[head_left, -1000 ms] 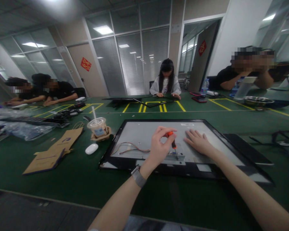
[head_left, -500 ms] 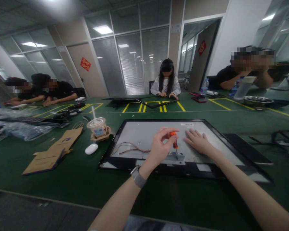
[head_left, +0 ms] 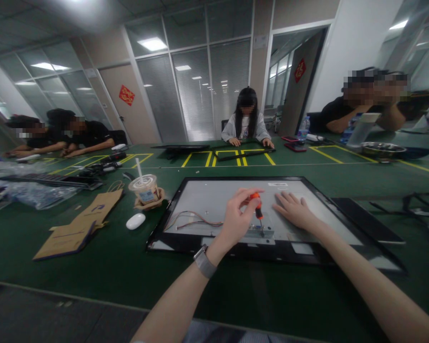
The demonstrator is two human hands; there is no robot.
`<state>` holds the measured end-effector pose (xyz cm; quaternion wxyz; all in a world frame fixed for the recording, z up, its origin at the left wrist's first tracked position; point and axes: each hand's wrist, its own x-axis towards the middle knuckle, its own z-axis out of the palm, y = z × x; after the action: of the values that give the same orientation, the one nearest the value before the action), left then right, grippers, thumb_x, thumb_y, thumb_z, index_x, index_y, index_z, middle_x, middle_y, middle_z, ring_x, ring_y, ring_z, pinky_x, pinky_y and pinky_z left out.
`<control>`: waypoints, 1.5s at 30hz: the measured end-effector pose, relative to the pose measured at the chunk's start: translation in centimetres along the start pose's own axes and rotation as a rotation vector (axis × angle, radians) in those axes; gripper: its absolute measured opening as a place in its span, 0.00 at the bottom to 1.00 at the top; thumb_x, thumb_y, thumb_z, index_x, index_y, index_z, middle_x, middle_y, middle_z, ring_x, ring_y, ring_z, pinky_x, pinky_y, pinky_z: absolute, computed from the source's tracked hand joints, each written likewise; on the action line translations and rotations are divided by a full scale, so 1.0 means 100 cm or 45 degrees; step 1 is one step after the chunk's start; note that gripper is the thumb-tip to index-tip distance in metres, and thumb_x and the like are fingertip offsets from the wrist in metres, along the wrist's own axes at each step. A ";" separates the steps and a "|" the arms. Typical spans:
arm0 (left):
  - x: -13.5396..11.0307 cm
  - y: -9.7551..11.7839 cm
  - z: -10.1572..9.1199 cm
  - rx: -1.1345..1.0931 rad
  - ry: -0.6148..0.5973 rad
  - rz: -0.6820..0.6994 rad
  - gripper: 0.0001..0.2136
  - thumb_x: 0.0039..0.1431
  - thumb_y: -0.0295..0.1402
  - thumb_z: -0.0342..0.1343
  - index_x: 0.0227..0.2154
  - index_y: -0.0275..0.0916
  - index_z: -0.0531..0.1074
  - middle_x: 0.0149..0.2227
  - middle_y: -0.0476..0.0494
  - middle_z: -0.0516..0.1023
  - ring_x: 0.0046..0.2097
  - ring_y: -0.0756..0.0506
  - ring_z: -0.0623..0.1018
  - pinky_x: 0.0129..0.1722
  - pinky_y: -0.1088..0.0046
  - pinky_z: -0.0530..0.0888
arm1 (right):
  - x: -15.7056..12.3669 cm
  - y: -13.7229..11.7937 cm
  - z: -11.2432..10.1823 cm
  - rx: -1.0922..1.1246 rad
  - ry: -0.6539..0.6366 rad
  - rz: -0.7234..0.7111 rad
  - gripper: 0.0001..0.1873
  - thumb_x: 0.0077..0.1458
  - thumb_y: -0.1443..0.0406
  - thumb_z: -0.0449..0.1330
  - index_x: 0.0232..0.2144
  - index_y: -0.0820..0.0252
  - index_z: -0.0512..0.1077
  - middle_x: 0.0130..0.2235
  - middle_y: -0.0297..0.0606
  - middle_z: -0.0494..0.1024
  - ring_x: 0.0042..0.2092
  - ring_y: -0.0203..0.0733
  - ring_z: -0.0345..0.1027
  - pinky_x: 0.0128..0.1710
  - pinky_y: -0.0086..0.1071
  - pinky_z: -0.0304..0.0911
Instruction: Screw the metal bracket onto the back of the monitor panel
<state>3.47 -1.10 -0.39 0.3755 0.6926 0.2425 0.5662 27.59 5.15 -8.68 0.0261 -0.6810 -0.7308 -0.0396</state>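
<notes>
A flat display panel (head_left: 200, 200) with a black frame lies back side up on the green table in front of me. My left hand (head_left: 238, 214), with a watch on its wrist, pinches the orange and black handle of a screwdriver (head_left: 259, 210). The screwdriver leans slightly, its tip down at a small metal bracket (head_left: 268, 234) near the panel's front edge. My right hand (head_left: 295, 209) lies flat on the panel's back, fingers spread, to the right of the screwdriver. A loose thin cable (head_left: 196, 223) runs across the panel's left part to behind my left wrist.
Left of the panel are a white mouse (head_left: 136, 221), an iced drink cup (head_left: 145, 188) in a cardboard holder and a brown paper bag (head_left: 82, 221). A dark flat slab (head_left: 366, 220) lies at right. Across the table a person (head_left: 248, 119) handles a black frame (head_left: 243, 153).
The screwdriver's handle has tipped slightly to the left with my left fingers. My right hand stays put. Across the table, the person's hands and the black frame have shifted.
</notes>
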 end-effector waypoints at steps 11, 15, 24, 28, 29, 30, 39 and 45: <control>-0.002 0.006 -0.005 0.001 -0.026 0.054 0.14 0.66 0.34 0.45 0.46 0.41 0.74 0.48 0.40 0.69 0.47 0.46 0.73 0.48 0.65 0.71 | 0.001 0.001 0.001 0.038 -0.013 0.014 0.34 0.60 0.50 0.36 0.63 0.58 0.54 0.66 0.47 0.52 0.65 0.58 0.44 0.58 0.60 0.45; 0.000 0.005 -0.004 -0.035 0.001 0.044 0.13 0.64 0.34 0.48 0.46 0.39 0.74 0.40 0.41 0.73 0.40 0.48 0.75 0.42 0.69 0.73 | 0.002 0.002 0.002 0.034 -0.010 0.004 0.35 0.60 0.50 0.36 0.63 0.61 0.54 0.66 0.49 0.51 0.65 0.59 0.43 0.58 0.60 0.44; -0.001 0.008 -0.004 0.090 0.033 0.075 0.12 0.63 0.35 0.49 0.42 0.39 0.76 0.39 0.42 0.71 0.40 0.48 0.72 0.42 0.68 0.72 | 0.002 0.001 0.001 0.046 -0.024 0.021 0.35 0.59 0.50 0.35 0.63 0.59 0.54 0.67 0.49 0.50 0.65 0.59 0.43 0.58 0.60 0.45; -0.002 0.007 -0.004 0.002 -0.015 0.028 0.14 0.65 0.35 0.46 0.46 0.38 0.74 0.43 0.39 0.73 0.43 0.46 0.74 0.44 0.66 0.73 | 0.002 0.002 0.004 0.036 0.009 0.005 0.34 0.60 0.50 0.36 0.63 0.57 0.53 0.66 0.49 0.52 0.65 0.59 0.45 0.57 0.61 0.46; -0.002 0.007 -0.003 -0.009 -0.010 0.022 0.14 0.64 0.35 0.47 0.46 0.38 0.74 0.42 0.40 0.74 0.42 0.46 0.74 0.43 0.66 0.73 | 0.003 0.003 0.005 0.034 0.017 0.001 0.34 0.60 0.51 0.36 0.63 0.57 0.53 0.66 0.49 0.52 0.65 0.59 0.45 0.57 0.61 0.46; -0.001 0.006 -0.003 -0.003 0.001 0.024 0.13 0.64 0.35 0.48 0.45 0.38 0.74 0.40 0.40 0.74 0.41 0.47 0.74 0.42 0.67 0.73 | 0.003 0.003 0.005 0.033 0.024 -0.002 0.33 0.60 0.51 0.36 0.63 0.57 0.54 0.66 0.49 0.53 0.65 0.59 0.45 0.57 0.61 0.46; -0.001 0.006 -0.002 0.093 0.063 0.044 0.11 0.62 0.36 0.51 0.40 0.39 0.76 0.38 0.42 0.72 0.41 0.48 0.73 0.41 0.71 0.71 | 0.004 0.003 0.007 0.018 0.025 0.001 0.34 0.60 0.51 0.36 0.62 0.59 0.55 0.66 0.49 0.53 0.64 0.59 0.46 0.57 0.61 0.47; -0.001 0.006 -0.002 -0.054 0.005 -0.006 0.13 0.65 0.34 0.46 0.46 0.39 0.73 0.46 0.39 0.75 0.45 0.46 0.75 0.47 0.65 0.72 | 0.003 0.004 0.006 0.022 0.039 -0.009 0.34 0.60 0.51 0.36 0.63 0.58 0.54 0.66 0.49 0.53 0.64 0.59 0.45 0.56 0.61 0.47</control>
<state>3.18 -1.50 0.00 0.3911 0.6827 0.2329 0.5716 27.93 5.51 -9.21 0.0431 -0.6775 -0.7329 -0.0439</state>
